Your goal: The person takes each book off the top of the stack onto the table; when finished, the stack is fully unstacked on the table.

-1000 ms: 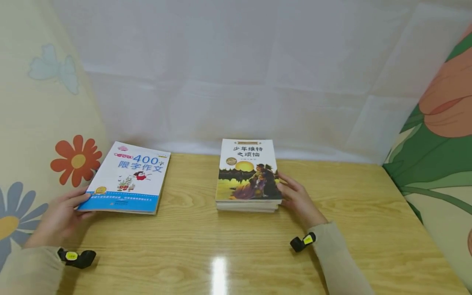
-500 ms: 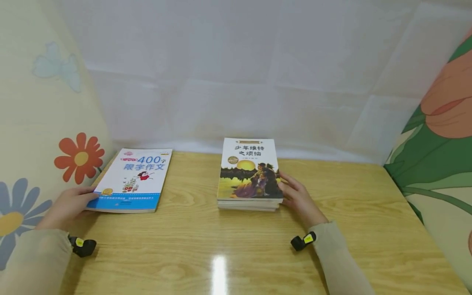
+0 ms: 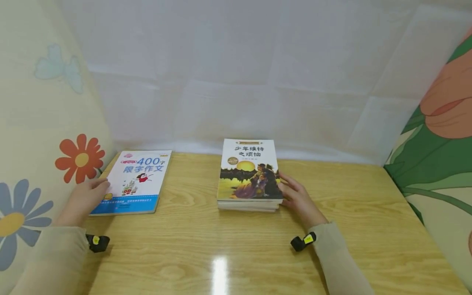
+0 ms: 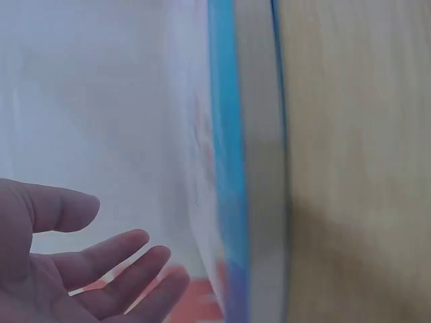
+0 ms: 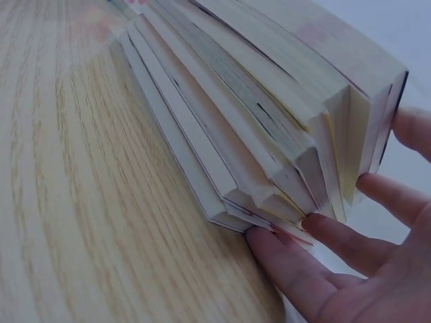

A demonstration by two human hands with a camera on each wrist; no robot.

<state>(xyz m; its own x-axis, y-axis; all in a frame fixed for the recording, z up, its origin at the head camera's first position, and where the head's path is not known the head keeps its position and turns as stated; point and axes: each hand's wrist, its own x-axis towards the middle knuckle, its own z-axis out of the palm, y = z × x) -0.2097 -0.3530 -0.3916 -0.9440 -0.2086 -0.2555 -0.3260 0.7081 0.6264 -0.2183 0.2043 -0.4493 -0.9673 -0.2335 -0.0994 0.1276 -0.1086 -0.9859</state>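
A white paperback with a blue band [image 3: 147, 188] lies flat at the table's left. My left hand [image 3: 85, 201] is over its lower left side; in the left wrist view the fingers [image 4: 121, 282] are spread and extended, with a visible gap to the book [image 4: 229, 148]. At the middle of the table stands a stack of several books [image 3: 248, 206], topped by one with a sunset cover [image 3: 248, 176]. My right hand [image 3: 299, 200] touches the stack's right side. Seen from the right wrist, fingertips [image 5: 316, 222] press against the uneven book edges [image 5: 269, 128].
The wooden table [image 3: 191, 246] ends at a white cloth backdrop [image 3: 221, 73]. Floral panels rise at the left [image 3: 33, 114] and right [image 3: 442, 164]. Dark cameras sit on the left wrist [image 3: 98, 243] and right wrist [image 3: 303, 241].
The white-and-blue book has come down from a tilted hold to lie flat on the table. My left hand has let go of it and moved rightward and up. The right hand stays put.
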